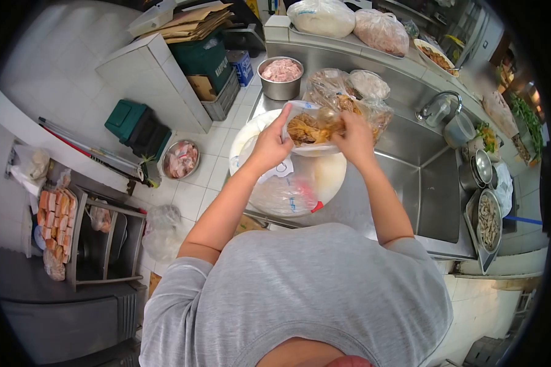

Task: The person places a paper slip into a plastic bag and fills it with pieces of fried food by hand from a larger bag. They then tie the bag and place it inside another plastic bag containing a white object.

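Observation:
Both my hands hold a clear plastic bag of brown cooked food (309, 127) above a round white board (330, 177). My left hand (269, 145) grips the bag's left edge with the fingers pinched on the plastic. My right hand (354, 137) holds the bag's right side, fingers at its opening. A second clear bag (284, 194) lies flat on the board under my arms. More bagged food (355, 101) lies just behind the held bag.
A steel bowl of pink minced meat (280, 76) stands at the counter's back left. A sink basin (431, 189) and tap (438, 105) are to the right, with steel pots and a tray (487, 220) beyond. A bowl of meat (180, 159) sits on the tiled floor.

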The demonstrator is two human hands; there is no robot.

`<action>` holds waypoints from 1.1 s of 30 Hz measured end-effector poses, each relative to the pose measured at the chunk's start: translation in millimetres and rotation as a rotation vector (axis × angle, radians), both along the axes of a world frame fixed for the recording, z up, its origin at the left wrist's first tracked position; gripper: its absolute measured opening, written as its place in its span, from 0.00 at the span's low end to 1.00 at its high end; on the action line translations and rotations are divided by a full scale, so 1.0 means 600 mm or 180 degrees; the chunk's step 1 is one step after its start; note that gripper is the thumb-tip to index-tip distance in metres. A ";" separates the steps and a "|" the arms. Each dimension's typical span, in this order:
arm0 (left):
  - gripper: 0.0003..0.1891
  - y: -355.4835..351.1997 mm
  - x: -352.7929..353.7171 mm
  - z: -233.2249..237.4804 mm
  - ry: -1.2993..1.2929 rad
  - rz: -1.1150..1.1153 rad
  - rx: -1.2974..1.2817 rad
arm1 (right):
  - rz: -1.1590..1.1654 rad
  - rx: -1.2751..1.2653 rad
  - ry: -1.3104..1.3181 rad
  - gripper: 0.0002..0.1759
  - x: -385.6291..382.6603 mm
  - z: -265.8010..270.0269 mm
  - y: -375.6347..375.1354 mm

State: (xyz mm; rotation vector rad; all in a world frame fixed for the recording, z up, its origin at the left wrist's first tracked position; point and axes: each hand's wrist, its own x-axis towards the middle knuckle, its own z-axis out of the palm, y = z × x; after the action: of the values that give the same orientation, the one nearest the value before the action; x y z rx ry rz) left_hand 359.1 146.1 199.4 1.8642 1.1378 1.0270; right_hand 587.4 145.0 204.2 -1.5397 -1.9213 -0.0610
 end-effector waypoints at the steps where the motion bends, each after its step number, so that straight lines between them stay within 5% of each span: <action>1: 0.42 -0.009 0.002 0.003 0.0075 -0.0036 0.0026 | -0.0018 0.0043 0.0154 0.19 0.010 0.006 -0.009; 8: 0.43 -0.042 0.019 0.006 0.0305 -0.0197 0.0079 | 0.0097 0.0188 0.0517 0.18 0.028 0.015 -0.044; 15: 0.42 0.019 0.017 -0.033 -0.0764 -0.0258 0.0171 | 0.0584 0.0700 0.0015 0.15 -0.047 0.027 -0.007; 17: 0.41 0.035 0.012 -0.020 -0.0988 -0.0363 -0.0040 | 0.0677 0.0515 -0.0619 0.16 -0.079 -0.009 0.043; 20: 0.40 0.049 0.006 -0.014 -0.1026 -0.0320 -0.0164 | 0.1270 0.0119 -0.0255 0.18 -0.106 -0.121 0.114; 23: 0.40 0.053 -0.006 -0.016 -0.1043 -0.0279 -0.0149 | 0.1652 0.0007 0.0044 0.18 -0.090 -0.062 0.114; 26: 0.41 0.047 -0.019 -0.021 -0.1290 -0.0392 -0.0199 | 0.1371 -0.0782 0.1745 0.14 -0.044 0.044 0.095; 28: 0.41 0.031 -0.021 -0.007 -0.1340 -0.0403 -0.0424 | 0.0599 -0.0212 0.1656 0.12 0.017 0.015 0.171; 30: 0.41 0.026 -0.020 -0.010 -0.1217 -0.0439 -0.0238 | -0.0273 -0.0509 0.0646 0.12 0.069 -0.028 0.244; 33: 0.41 0.006 -0.012 -0.022 -0.1106 -0.0358 -0.0032 | -0.0376 -0.1127 -0.0445 0.14 0.080 -0.098 0.282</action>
State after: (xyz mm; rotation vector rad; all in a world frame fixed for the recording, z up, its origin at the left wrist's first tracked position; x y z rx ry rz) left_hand 351.7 150.0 186.5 1.6401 0.8236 1.2193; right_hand 635.4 314.2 145.2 -1.9260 -2.0278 0.1308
